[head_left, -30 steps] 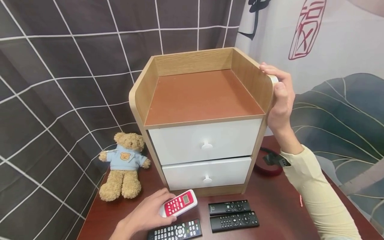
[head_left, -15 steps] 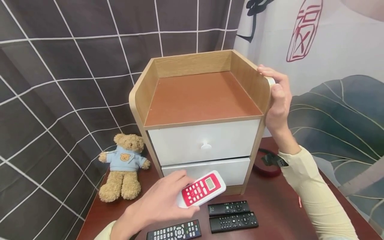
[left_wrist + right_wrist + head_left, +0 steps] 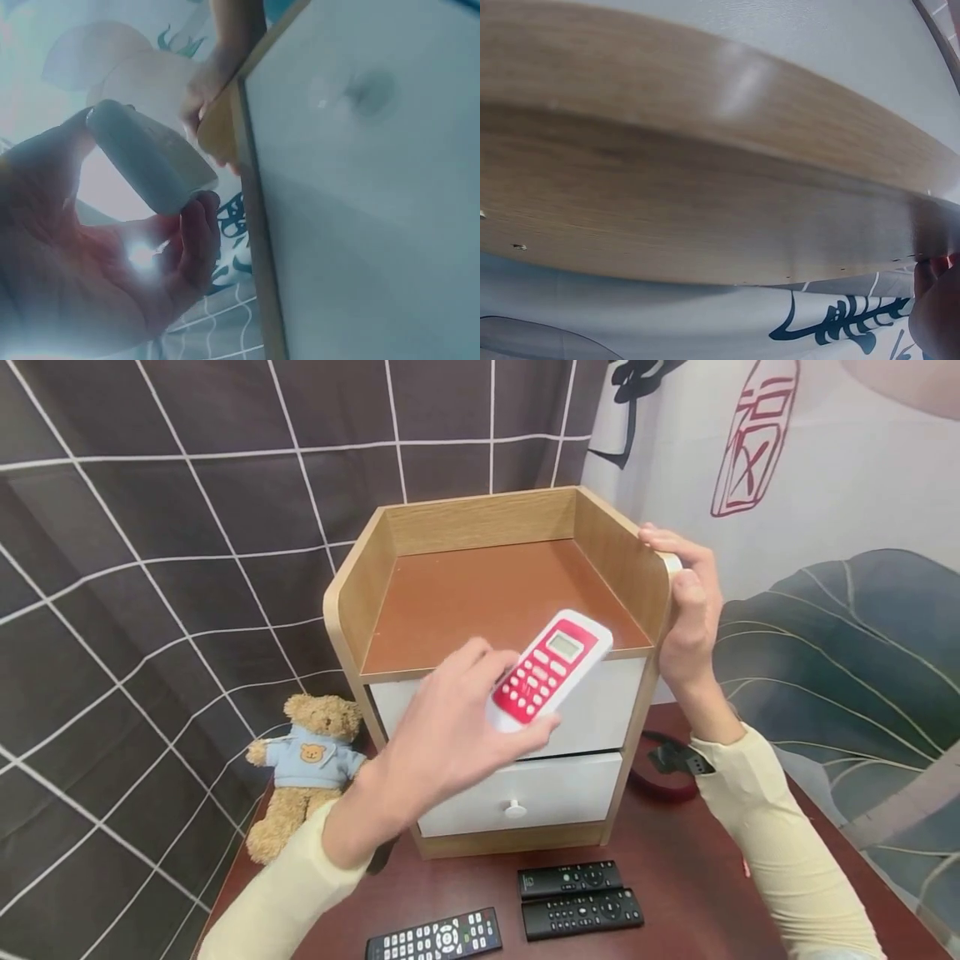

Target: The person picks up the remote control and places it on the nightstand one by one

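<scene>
My left hand [image 3: 457, 718] holds a white remote control [image 3: 553, 668] with a red button face and a small display, pinched between thumb and fingers. It is raised in front of the upper drawer, and the remote overlaps the front edge of the cabinet's top [image 3: 480, 602]. In the left wrist view the remote [image 3: 142, 161] shows its pale side, gripped by thumb and fingertips. My right hand [image 3: 686, 610] grips the upper right side panel of the wooden cabinet, fingers over its edge. In the right wrist view the panel [image 3: 705, 202] fills most of the picture, with fingertips [image 3: 934, 307] at its right.
Two black remotes [image 3: 581, 897] lie side by side on the dark red table, with another black remote [image 3: 435, 937] to their left. A teddy bear [image 3: 311, 760] in a blue top leans left of the cabinet. Behind the right wrist lies a dark red ring-shaped object [image 3: 663, 781].
My left hand has lifted the red and white remote from near the table up to the height of the cabinet's top. The right hand keeps its grip on the side panel.
</scene>
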Motion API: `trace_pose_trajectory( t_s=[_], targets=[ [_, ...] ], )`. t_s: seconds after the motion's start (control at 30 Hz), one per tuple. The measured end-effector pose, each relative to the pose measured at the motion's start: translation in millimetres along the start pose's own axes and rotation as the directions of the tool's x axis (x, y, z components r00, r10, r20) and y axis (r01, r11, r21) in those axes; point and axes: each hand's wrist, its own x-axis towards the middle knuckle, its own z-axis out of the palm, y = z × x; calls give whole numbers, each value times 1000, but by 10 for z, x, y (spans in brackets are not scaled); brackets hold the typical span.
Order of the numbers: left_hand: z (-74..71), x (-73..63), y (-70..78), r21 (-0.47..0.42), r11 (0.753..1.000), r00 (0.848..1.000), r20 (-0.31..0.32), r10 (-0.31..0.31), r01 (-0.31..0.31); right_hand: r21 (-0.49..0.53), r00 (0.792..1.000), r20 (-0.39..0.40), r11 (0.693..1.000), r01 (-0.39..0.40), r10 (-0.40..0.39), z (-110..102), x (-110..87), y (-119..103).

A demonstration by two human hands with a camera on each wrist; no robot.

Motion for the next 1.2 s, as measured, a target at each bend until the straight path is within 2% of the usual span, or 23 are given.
trace_pose_trajectory(
  t_s=[0.07, 0.17, 0.4, 0.57, 0.73, 0.83, 1.0, 1.1, 1.2],
  targets=[
    [-24, 164, 30, 21, 998, 998, 27, -65, 64, 1, 1000, 6, 1000, -10, 10, -2, -6, 27],
    [-44, 410, 47, 75, 987, 986, 82, -147, 141, -2, 1000, 9, 1000, -17, 17, -1, -13, 55],
    [-28, 977, -35, 179, 958, 957, 148, -250, 222, 8, 1000, 25, 1000, -12, 12, 23, -14, 78],
    [42, 1252, 10, 251, 926, 925, 185, -331, 281, 14, 1000, 2, 1000, -8, 8, 16, -13, 55],
    [171, 1369, 82, 276, 912, 904, 218, -368, 304, -13, 1000, 4, 1000, -16, 16, -2, -25, 22],
    [241, 1403, 111, 286, 909, 897, 238, -374, 303, -27, 1000, 1, 1000, -14, 14, -2, -17, 6],
    [316, 1422, 165, 313, 902, 893, 244, -378, 296, -44, 1000, -5, 999, -10, 10, 5, 18, -9],
    [343, 1405, 191, 318, 901, 898, 230, -376, 296, -37, 1000, -4, 999, -12, 12, 5, 28, -5],
    [361, 1362, 201, 281, 916, 908, 224, -354, 288, -23, 1000, 0, 1000, -13, 13, 3, 26, 5]
  ],
)
